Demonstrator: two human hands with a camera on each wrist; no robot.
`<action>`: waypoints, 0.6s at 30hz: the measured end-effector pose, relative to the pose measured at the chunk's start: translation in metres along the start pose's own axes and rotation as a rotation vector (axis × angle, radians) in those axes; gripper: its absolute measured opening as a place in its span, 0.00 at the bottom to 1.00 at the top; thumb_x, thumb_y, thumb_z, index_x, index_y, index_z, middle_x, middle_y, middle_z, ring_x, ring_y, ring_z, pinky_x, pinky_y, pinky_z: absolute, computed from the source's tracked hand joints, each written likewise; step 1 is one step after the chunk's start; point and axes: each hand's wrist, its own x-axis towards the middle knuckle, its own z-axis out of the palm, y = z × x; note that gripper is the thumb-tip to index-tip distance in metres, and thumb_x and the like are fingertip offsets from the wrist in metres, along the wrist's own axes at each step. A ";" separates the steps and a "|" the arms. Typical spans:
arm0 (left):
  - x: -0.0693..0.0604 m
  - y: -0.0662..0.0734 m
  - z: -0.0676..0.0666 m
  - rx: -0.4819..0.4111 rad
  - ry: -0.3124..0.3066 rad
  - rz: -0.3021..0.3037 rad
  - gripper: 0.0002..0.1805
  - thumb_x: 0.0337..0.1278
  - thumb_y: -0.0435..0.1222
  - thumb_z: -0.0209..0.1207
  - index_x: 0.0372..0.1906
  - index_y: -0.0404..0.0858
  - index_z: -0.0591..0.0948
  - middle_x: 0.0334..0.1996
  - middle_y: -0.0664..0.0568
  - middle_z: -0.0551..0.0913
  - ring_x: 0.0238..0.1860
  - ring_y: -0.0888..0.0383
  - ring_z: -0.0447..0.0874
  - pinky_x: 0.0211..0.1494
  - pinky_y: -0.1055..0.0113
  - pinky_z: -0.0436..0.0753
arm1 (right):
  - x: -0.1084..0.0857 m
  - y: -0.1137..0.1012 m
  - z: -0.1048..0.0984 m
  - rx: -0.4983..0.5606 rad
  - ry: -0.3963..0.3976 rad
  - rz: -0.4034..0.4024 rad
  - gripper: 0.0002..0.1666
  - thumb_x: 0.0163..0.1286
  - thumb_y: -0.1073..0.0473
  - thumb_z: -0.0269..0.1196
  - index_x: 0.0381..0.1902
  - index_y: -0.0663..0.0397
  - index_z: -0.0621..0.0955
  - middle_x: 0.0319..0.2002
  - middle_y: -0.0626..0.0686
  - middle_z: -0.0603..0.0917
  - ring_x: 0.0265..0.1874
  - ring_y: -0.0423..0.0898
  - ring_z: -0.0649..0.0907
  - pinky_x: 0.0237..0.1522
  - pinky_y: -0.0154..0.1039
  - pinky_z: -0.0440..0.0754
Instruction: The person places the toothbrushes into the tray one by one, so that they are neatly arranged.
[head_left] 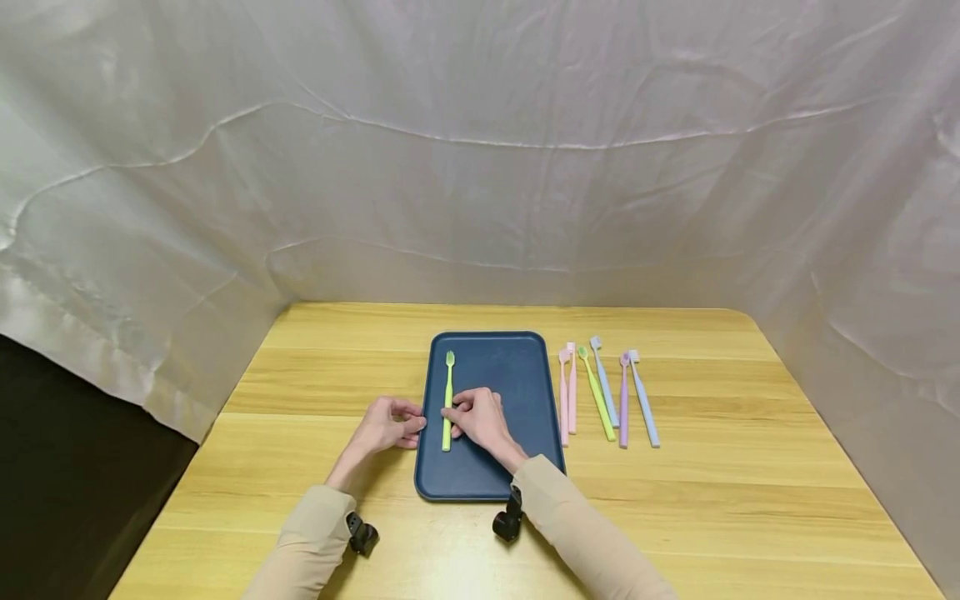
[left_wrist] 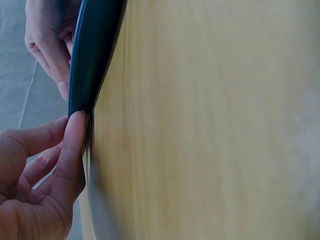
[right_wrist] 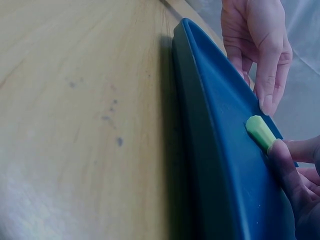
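A dark blue rectangular tray [head_left: 510, 367] lies on the table, and a yellow-green toothbrush [head_left: 447, 385] is in its left part, bristle end away from me. My right hand [head_left: 482, 419] pinches this toothbrush around its handle between thumb and fingers; the right wrist view shows the handle's end [right_wrist: 259, 131] sticking out past the thumb. At the tray's left edge, my left hand [head_left: 388, 423] pinches the rim, with thumb and finger meeting on it in the left wrist view. Right of the tray lie several toothbrushes: pink [head_left: 564, 400], yellow-green [head_left: 597, 396], blue [head_left: 606, 387] and purple [head_left: 624, 404].
The tray and toothbrushes are on a light wooden table [head_left: 750, 467]. Pale grey cloth [head_left: 480, 200] hangs behind it and along both sides. Small dark marks show on the wood in the right wrist view. Each sleeve carries a black wrist camera [head_left: 363, 535].
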 end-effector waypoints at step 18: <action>-0.001 0.002 0.000 0.012 0.009 -0.007 0.16 0.63 0.26 0.62 0.53 0.18 0.78 0.38 0.37 0.84 0.23 0.60 0.86 0.32 0.67 0.93 | -0.002 0.000 -0.001 0.008 0.003 -0.015 0.16 0.64 0.59 0.72 0.45 0.65 0.86 0.23 0.51 0.88 0.13 0.37 0.84 0.24 0.28 0.87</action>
